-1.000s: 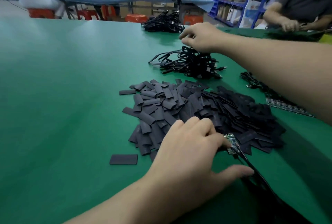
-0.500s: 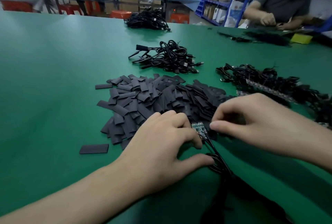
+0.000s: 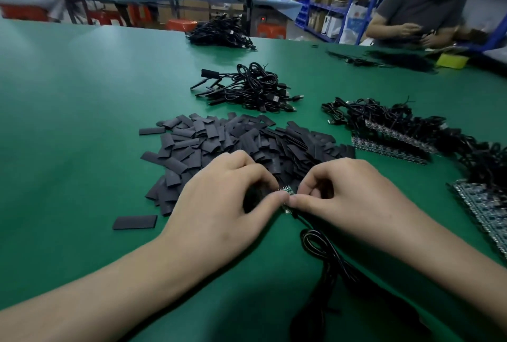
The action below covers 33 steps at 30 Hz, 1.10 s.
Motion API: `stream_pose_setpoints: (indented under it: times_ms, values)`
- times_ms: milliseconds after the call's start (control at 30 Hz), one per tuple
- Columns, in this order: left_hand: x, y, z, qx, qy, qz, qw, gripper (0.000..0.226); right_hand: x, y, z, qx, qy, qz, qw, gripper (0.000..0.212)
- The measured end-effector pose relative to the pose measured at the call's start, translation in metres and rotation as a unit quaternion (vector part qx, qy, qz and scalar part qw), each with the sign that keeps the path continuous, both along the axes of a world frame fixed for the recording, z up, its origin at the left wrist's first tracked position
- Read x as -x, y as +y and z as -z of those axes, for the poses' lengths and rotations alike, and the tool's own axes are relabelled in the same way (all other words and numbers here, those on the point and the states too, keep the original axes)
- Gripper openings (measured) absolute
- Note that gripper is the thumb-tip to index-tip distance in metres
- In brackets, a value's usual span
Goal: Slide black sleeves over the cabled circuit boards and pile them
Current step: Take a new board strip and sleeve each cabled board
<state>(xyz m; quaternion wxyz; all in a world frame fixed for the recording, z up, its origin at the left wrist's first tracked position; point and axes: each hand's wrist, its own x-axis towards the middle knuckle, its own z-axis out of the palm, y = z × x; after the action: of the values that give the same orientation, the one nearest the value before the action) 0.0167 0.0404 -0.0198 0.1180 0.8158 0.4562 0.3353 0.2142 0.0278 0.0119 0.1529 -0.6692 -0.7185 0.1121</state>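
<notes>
Squarely clamped from both sides on a small green circuit board (image 3: 287,195): left grip (image 3: 219,204) and right grip (image 3: 354,199), thumbs nearly tip to tip, hiding most of it. Trailing nearward from under the right grip, its looped black cable (image 3: 318,245). Just beyond the knuckles, a heap of flat black sleeves (image 3: 247,141) on the green table (image 3: 68,122); farther beyond, a pile of black cables (image 3: 247,89).

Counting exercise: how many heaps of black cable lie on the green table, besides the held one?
3: far heap at the back edge, middle heap behind the sleeves, right heap on bare boards. A blurred dark heap near another worker may be a fourth.
</notes>
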Motion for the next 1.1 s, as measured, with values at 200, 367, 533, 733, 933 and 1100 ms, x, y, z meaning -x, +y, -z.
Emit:
stream_pose_setpoints:
  times_ms: [200,367,533,733,933,1100]
  values:
    - [0.002,0.006,0.004,0.016,-0.008,-0.012,1.0,0.035,0.005,-0.003,0.017,-0.014,0.188,-0.018,0.982,0.017]
    - [0.002,0.008,0.0,0.105,-0.179,0.023,0.978,0.009,0.006,-0.01,0.015,0.021,0.412,-0.038,0.91,0.006]
    - [0.0,0.007,-0.005,0.205,-0.342,0.111,0.91,0.012,0.007,-0.018,0.006,0.004,0.452,-0.058,0.89,0.02]
    - [0.0,0.004,-0.008,0.222,-0.374,0.139,0.89,0.011,0.013,-0.019,0.007,0.008,0.494,-0.047,0.868,0.023]
    - [-0.003,-0.002,-0.013,0.216,-0.38,0.112,0.892,0.019,0.014,-0.022,0.007,-0.003,0.509,-0.056,0.859,0.026]
    - [-0.007,-0.004,-0.015,0.266,-0.424,0.115,0.858,0.019,0.013,-0.02,0.009,0.043,0.545,-0.063,0.835,0.027]
